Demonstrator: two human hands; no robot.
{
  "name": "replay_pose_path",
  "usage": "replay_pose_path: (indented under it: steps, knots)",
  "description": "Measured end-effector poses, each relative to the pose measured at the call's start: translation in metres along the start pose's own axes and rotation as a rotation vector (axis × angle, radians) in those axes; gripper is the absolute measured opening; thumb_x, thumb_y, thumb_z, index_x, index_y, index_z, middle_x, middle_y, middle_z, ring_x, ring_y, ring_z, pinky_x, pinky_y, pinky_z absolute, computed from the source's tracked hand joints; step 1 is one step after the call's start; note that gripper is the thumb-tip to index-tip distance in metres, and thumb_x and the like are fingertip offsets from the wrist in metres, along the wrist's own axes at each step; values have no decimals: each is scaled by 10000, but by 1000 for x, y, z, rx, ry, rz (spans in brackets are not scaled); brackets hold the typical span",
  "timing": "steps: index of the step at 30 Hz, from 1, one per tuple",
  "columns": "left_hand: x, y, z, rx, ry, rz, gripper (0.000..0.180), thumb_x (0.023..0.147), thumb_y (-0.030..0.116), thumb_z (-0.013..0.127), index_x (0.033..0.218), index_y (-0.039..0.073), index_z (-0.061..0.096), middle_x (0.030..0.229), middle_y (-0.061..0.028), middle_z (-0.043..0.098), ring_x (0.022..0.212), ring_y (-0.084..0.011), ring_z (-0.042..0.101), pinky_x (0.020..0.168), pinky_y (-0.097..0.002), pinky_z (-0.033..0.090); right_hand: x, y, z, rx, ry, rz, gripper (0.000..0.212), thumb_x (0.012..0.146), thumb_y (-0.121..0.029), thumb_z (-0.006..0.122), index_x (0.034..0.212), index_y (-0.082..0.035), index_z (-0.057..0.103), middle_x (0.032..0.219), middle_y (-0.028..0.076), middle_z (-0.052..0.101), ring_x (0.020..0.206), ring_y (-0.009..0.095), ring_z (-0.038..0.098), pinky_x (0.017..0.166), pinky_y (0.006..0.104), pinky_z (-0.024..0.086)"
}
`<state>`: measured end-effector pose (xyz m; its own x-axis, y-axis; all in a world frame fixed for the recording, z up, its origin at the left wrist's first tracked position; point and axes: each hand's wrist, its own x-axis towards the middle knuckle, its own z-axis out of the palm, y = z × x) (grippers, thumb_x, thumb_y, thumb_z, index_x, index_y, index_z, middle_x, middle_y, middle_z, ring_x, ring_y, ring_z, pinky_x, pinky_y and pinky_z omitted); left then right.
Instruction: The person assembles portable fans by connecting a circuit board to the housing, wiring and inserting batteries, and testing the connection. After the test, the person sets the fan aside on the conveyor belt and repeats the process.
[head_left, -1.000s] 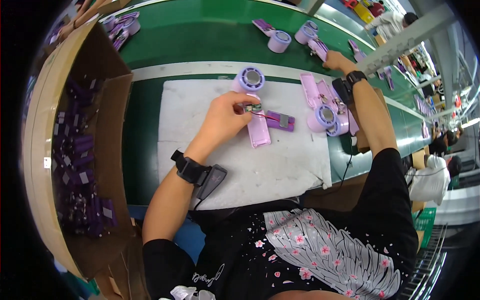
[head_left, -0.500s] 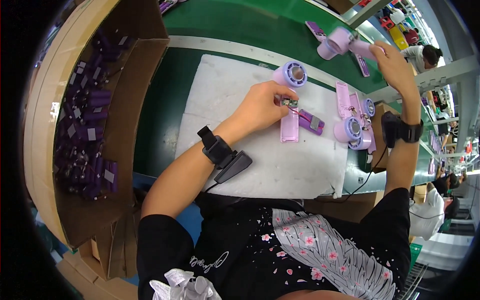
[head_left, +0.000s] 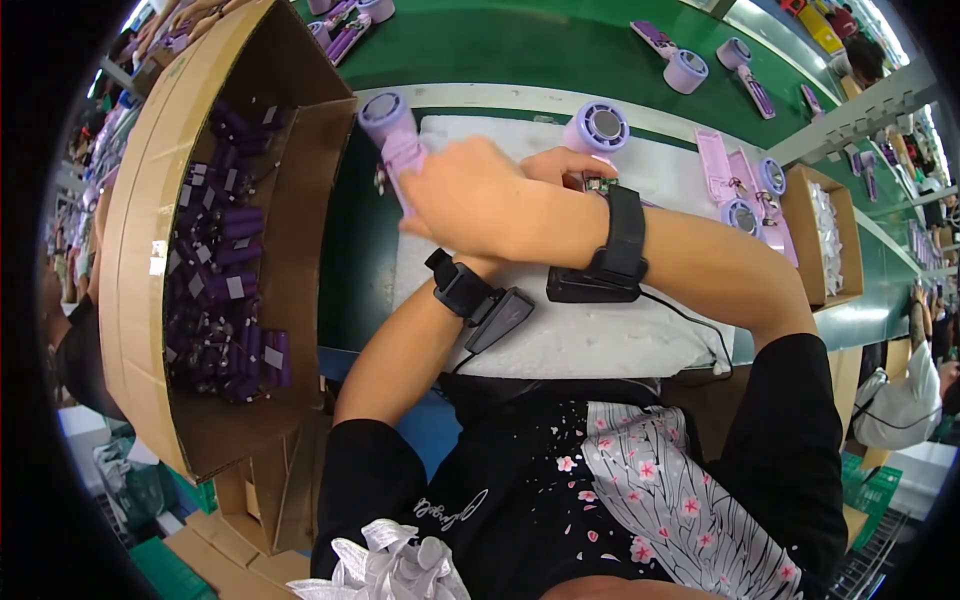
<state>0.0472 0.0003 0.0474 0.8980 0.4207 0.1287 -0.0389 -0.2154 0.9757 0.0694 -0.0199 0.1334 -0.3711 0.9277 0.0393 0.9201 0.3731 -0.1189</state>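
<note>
My right hand (head_left: 465,195) crosses over my left forearm, closed around the handle of a lilac hair-dryer-shaped body (head_left: 388,118). Its round, ringed head points away from me, over the left edge of the white foam mat. Partly hidden behind the right arm, my left hand (head_left: 558,165) is closed at a small green circuit board (head_left: 600,185). That board sits by the handle of a second lilac body (head_left: 603,127), whose round head lies at the mat's far edge. The right forearm covers most of this handle and the purple battery pack seen earlier.
A tall cardboard box (head_left: 300,200) of purple battery packs stands at left. Opened lilac shells (head_left: 740,175) lie at the mat's right, near a smaller carton (head_left: 850,235) of white pieces. More lilac bodies (head_left: 686,70) lie on the green surface beyond a pale rail.
My right hand has swung from the far right across to the left, carrying a lilac body. My left hand stays at the circuit board. The view has shifted slightly.
</note>
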Motion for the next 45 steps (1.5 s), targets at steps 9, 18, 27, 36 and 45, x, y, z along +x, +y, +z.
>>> replay_pose_path:
  steps: [9, 18, 27, 36, 45]
  knots:
    - [6, -1, -1, 55, 72, -109, 310, 785, 84, 655, 1087, 98, 720, 975, -71, 667, 750, -120, 608, 702, -259, 503, -121, 60, -42, 520, 228, 234, 308, 838, -191, 673, 1078, -32, 565, 909, 160, 636, 854, 338, 636, 815, 421, 507]
    - [33, -17, 5, 95, 116, -95, 346, 739, 38, 653, 1070, 98, 732, 968, -92, 677, 739, -149, 630, 695, -274, 519, -176, 117, 36, 353, 223, 420, 416, 756, -67, 685, 1146, -17, 548, 1018, 142, 632, 930, 271, 625, 834, 353, 493]
    - [54, -37, -14, 146, 58, -63, 340, 762, 26, 667, 1092, 83, 724, 1036, -99, 675, 766, -158, 648, 713, -258, 528, -167, 130, 39, 1085, 151, 680, 540, 771, -39, 652, 1289, -27, 497, 873, 112, 696, 731, 190, 667, 733, 320, 551]
    - [56, -36, -9, 201, 116, 60, 297, 759, 70, 751, 1055, 70, 735, 990, -113, 691, 749, -173, 675, 667, -261, 535, -172, 126, 38, 1870, 125, 502, 842, 751, 0, 620, 1485, -54, 211, 1145, 158, 559, 912, 252, 654, 780, 356, 554]
    - [57, -27, -4, 425, 151, 156, 261, 761, 92, 741, 1022, 74, 742, 861, -120, 678, 662, -227, 665, 618, -293, 532, -173, 131, 29, 1654, 119, 518, 886, 669, 30, 716, 1445, -11, 290, 1236, 117, 496, 1053, 254, 602, 879, 346, 511]
